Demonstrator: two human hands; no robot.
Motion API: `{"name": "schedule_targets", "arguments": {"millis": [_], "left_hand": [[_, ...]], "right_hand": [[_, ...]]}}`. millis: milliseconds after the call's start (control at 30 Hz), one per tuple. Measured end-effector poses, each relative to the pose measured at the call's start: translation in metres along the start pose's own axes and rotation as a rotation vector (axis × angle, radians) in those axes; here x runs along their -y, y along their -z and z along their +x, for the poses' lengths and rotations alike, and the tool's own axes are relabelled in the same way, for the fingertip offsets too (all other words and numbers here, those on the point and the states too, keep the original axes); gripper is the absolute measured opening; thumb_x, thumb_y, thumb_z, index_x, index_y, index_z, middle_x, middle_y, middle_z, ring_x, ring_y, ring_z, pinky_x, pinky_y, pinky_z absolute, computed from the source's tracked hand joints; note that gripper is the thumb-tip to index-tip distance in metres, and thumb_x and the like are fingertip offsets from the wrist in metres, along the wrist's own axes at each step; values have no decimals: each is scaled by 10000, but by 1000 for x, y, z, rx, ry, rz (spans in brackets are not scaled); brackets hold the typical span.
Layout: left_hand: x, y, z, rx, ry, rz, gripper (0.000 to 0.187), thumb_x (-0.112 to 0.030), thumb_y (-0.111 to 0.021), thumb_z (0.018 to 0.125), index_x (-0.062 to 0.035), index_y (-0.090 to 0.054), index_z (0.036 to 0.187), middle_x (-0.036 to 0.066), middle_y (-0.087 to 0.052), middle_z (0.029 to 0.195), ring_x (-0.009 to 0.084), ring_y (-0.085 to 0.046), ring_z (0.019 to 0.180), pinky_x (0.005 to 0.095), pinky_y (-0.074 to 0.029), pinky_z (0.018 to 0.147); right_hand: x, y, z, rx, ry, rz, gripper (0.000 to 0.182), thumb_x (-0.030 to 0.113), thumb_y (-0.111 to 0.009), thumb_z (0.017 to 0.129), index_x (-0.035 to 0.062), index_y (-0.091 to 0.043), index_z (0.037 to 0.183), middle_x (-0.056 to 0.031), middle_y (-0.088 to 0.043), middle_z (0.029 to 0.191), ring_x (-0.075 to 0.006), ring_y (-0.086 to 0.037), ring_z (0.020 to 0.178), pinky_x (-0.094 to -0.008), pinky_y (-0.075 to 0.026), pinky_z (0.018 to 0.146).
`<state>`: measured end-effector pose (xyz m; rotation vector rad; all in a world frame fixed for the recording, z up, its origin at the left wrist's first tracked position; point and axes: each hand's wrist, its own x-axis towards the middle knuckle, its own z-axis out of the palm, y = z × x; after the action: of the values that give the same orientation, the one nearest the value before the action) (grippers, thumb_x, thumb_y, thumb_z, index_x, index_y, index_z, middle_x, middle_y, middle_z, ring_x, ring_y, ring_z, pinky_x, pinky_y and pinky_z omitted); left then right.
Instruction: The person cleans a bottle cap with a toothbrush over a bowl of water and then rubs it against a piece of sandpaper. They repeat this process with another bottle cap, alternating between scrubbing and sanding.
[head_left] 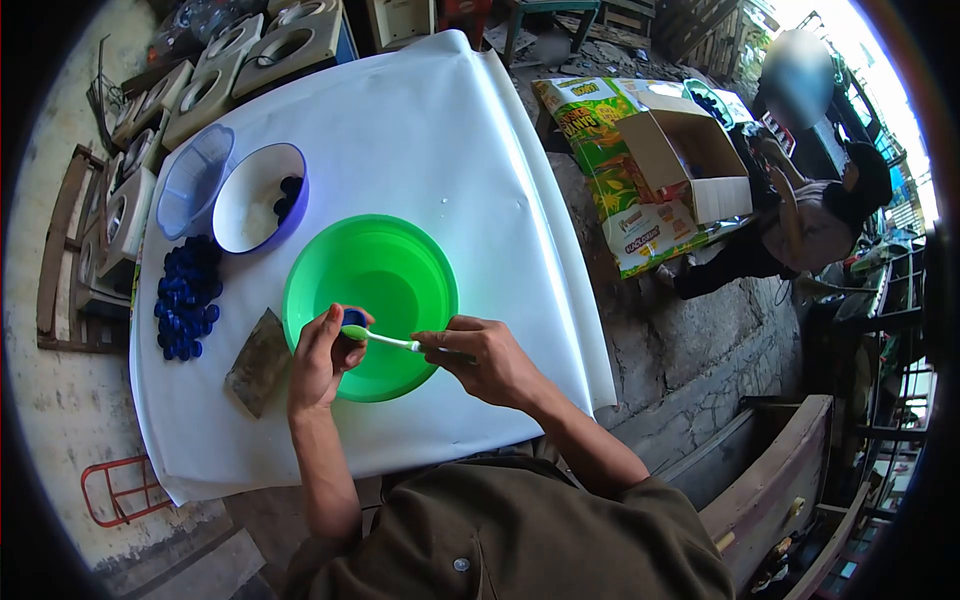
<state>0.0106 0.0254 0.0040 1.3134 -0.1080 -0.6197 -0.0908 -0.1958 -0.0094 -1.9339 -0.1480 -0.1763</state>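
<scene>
Over the near rim of a green basin point(370, 250), my left hand point(322, 362) pinches a small blue cap point(353, 318) between thumb and fingers. A green and white toothbrush point(390, 340) is held in my right hand point(480, 360), its head against the cap. Left of the basin stands a white bowl with a purple outside point(240, 205), a few dark caps inside it. Beside that bowl is a translucent bluish basket point(195, 180). A pile of blue caps point(187, 295) lies on the white sheet, and a brownish cloth or pouch point(257, 365) rests near my left hand.
The white-covered table point(400, 120) fills the middle. Across a gap at the right, an open cardboard box point(690, 160) sits on a second table with a green and yellow cover point(600, 130). Several people are beside it. A wooden drawer or bench point(770, 480) stands at lower right.
</scene>
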Motion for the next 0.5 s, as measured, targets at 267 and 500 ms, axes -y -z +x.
{"name": "schedule_targets", "arguments": {"millis": [267, 500], "left_hand": [[-6, 0, -1, -68, -18, -29, 350, -352, -502, 1059, -18, -600, 1096, 3, -497, 696, 56, -396, 564, 207, -290, 507], [-1, 8, 4, 15, 14, -56, 426, -406, -472, 1062, -17, -637, 1001, 9, -522, 685, 49, -387, 502, 210, -269, 445]], "right_hand": [[4, 4, 8, 28, 53, -72, 263, 112, -701, 892, 127, -744, 1151, -119, -682, 893, -299, -669, 686, -407, -549, 635], [15, 10, 17, 29, -26, -147, 288, 93, -726, 868, 146, -748, 1150, -120, -650, 830, -289, -655, 675, -406, -536, 636]]}}
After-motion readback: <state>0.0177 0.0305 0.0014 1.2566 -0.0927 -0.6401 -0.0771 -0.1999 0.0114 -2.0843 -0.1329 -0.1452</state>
